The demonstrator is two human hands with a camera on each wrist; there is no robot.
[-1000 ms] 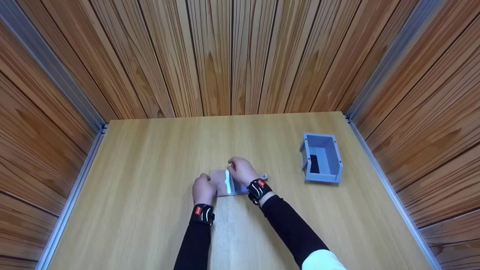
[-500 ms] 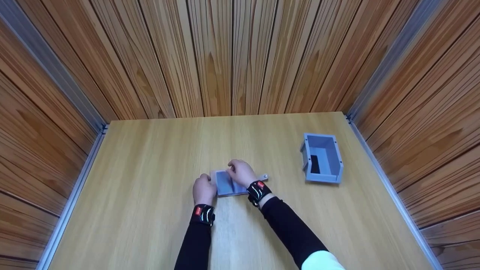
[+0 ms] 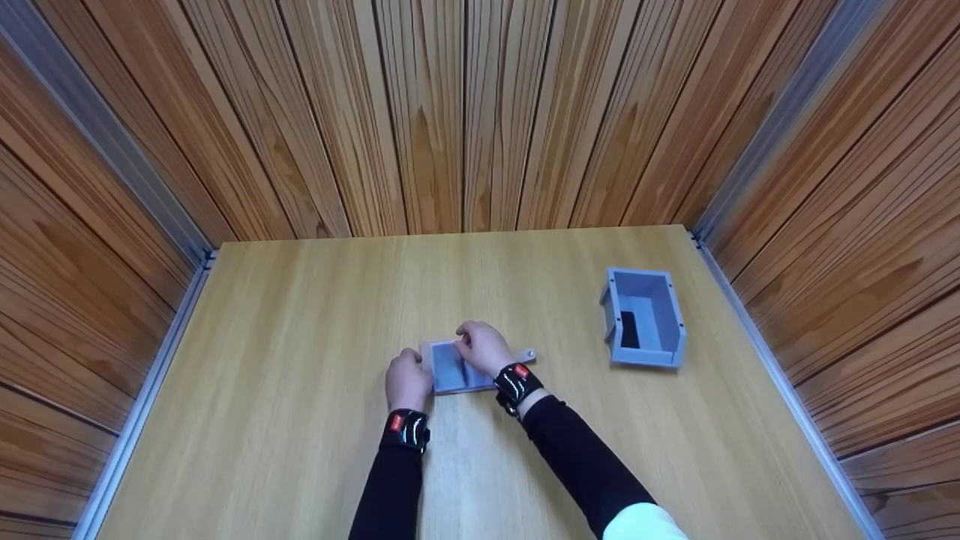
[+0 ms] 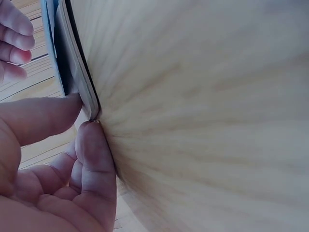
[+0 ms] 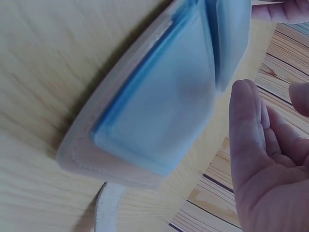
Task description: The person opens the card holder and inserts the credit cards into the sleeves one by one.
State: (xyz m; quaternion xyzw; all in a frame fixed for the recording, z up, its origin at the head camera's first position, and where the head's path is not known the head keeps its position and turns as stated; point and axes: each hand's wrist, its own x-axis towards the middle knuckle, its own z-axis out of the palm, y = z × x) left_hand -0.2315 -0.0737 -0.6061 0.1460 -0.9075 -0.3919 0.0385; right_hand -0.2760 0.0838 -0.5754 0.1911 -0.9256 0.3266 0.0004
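A pale pink card holder (image 5: 82, 154) with stitched edges lies spread on the wooden table. Bluish clear plastic sleeves (image 5: 159, 106) cover its inside, and a strap with a snap (image 3: 529, 355) sticks out on the right. My left hand (image 3: 409, 381) pinches the holder's left edge, thumb on top and forefinger at the border, as the left wrist view shows. Over the right half is my right hand (image 3: 486, 346), its fingers relaxed and apart from the sleeves in the right wrist view. Part of the holder is hidden behind that hand in the head view.
A blue-grey plastic bin (image 3: 656, 307) with a black flat item (image 3: 629, 330) inside stands toward the right of the table (image 3: 300, 315). Wood-panelled walls (image 3: 435, 112) and metal rails rise around the tabletop.
A shiny clear sleeve in the holder has turned over to the left, so blue plastic now covers most of the pink left side. Both hands have stayed nearly in place.
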